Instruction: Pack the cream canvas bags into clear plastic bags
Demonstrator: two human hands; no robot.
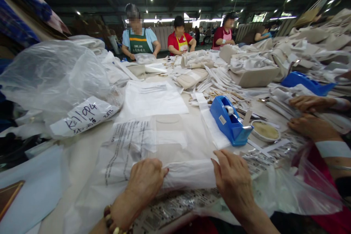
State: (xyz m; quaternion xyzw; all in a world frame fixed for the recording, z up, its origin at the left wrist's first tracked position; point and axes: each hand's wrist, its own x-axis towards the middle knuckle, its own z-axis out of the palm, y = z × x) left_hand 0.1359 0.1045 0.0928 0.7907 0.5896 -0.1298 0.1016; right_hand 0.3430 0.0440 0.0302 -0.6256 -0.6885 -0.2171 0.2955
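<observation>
A clear plastic bag (123,153) printed with dark text lies flat before me, with a beige fabric item (170,122) showing inside it. My left hand (146,179) is closed on the near part of this bag, fingers curled and thumb pointing right. At the right end of its folded near edge, my right hand (234,177) rests with thumb and fingers apart, fingertips at the plastic. Just beyond my right hand stands a blue tape dispenser (229,122) on a white strip.
A large clear sack (60,76) with a handwritten label bulges at left. Flat white bags (156,98) lie ahead. Right of the dispenser is a round dish (265,131). A co-worker's hands (312,117) rest at right. Beige bags (252,75) are heaped behind; several people work across the table.
</observation>
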